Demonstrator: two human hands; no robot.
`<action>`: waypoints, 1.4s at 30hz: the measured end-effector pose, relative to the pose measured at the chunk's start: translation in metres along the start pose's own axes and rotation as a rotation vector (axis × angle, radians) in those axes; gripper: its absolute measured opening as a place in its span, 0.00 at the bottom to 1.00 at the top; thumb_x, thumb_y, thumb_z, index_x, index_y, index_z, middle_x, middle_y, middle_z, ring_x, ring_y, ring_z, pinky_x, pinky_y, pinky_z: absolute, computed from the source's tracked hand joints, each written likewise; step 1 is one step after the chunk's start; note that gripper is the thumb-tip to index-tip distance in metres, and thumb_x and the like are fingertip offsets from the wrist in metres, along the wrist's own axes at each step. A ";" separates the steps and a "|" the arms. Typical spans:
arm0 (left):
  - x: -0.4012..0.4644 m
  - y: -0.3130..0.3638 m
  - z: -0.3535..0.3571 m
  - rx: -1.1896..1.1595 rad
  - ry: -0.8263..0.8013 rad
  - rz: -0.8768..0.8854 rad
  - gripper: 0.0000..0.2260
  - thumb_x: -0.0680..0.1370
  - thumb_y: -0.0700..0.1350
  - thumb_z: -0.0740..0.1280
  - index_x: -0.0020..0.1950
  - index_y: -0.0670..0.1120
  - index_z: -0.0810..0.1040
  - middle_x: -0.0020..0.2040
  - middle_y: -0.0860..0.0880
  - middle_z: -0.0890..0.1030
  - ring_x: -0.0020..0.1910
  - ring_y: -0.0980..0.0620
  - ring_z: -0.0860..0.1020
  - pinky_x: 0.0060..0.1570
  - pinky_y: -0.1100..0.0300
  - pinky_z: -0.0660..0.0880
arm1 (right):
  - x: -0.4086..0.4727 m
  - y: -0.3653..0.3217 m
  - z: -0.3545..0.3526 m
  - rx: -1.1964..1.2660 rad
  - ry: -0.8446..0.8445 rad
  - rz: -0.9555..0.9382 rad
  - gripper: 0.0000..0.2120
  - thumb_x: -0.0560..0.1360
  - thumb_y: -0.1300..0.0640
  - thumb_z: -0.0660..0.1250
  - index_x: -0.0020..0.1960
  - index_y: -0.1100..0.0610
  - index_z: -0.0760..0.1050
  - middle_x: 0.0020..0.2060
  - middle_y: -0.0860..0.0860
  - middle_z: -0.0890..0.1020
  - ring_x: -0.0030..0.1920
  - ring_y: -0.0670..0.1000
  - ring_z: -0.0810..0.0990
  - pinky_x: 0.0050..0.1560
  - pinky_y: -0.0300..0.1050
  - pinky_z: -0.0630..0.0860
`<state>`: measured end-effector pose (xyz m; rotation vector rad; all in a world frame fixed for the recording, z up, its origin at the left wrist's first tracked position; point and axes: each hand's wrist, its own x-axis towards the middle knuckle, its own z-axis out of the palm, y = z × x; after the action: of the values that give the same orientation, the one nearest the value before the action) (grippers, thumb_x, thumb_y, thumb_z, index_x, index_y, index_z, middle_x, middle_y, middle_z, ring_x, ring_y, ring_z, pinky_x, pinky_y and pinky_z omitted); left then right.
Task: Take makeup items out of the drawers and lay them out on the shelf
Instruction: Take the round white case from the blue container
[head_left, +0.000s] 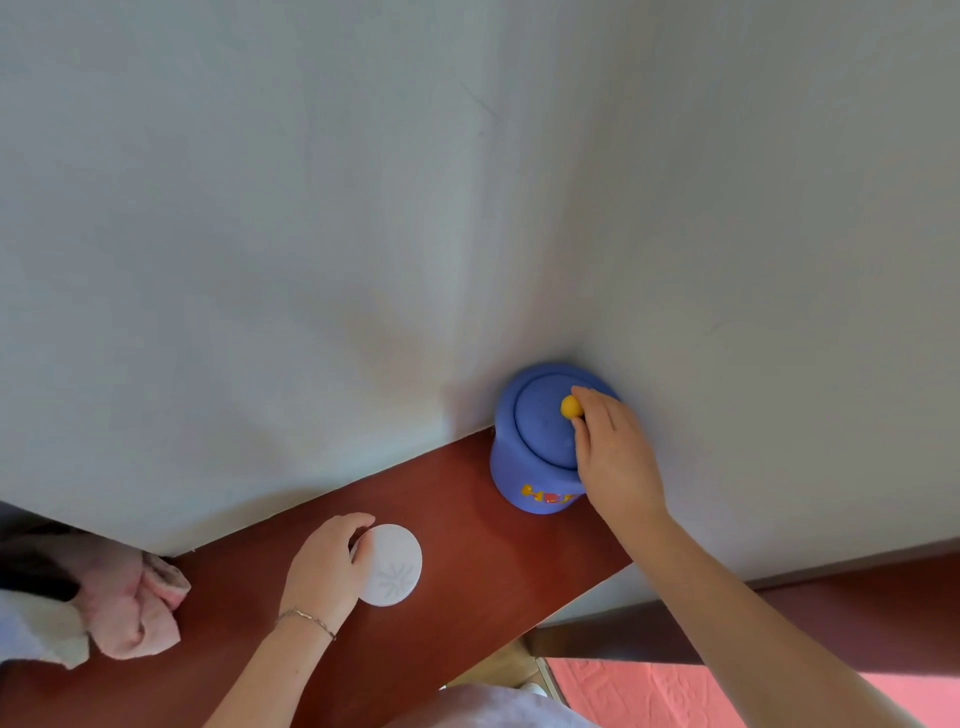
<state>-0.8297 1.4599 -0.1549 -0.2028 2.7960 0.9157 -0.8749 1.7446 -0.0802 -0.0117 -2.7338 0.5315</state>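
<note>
We are leaning over the shelf (457, 519), which is running along the wall (311, 208). Our right hand (615, 457) is pinching the knob (570, 406) on the jar (530, 457) (blue, in the corner). Our left hand (327, 564) is gripping the compact (392, 566), flat on the shelf, near a cloth (135, 603).

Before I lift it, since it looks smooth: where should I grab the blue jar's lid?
Pinch the small yellow round knob at the centre of the blue round lid, coming straight down from above. The right hand already has fingers there; the lid sits recessed, offering no edge.
</note>
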 end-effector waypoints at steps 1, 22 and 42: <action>0.001 0.001 -0.001 0.000 0.000 0.006 0.14 0.77 0.41 0.61 0.62 0.47 0.76 0.60 0.52 0.79 0.59 0.52 0.76 0.59 0.59 0.72 | -0.001 0.000 -0.001 0.002 -0.025 -0.002 0.18 0.77 0.57 0.58 0.62 0.64 0.74 0.54 0.60 0.80 0.54 0.60 0.79 0.53 0.50 0.77; -0.020 -0.024 -0.046 0.346 0.134 0.240 0.19 0.71 0.53 0.55 0.52 0.49 0.81 0.48 0.53 0.84 0.46 0.52 0.83 0.44 0.58 0.80 | -0.063 -0.103 0.034 0.046 -0.309 -0.465 0.22 0.74 0.50 0.59 0.65 0.56 0.73 0.63 0.50 0.78 0.66 0.50 0.73 0.68 0.46 0.66; -0.218 -0.086 -0.078 0.337 0.526 -0.450 0.19 0.71 0.55 0.57 0.55 0.51 0.80 0.52 0.56 0.82 0.52 0.55 0.81 0.51 0.58 0.78 | -0.115 -0.211 0.047 0.173 -0.752 -1.056 0.26 0.74 0.46 0.57 0.70 0.54 0.68 0.67 0.47 0.73 0.68 0.44 0.66 0.67 0.45 0.62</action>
<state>-0.6119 1.3598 -0.0934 -1.1024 3.0847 0.3051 -0.7714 1.5227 -0.0832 1.8569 -2.7482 0.4754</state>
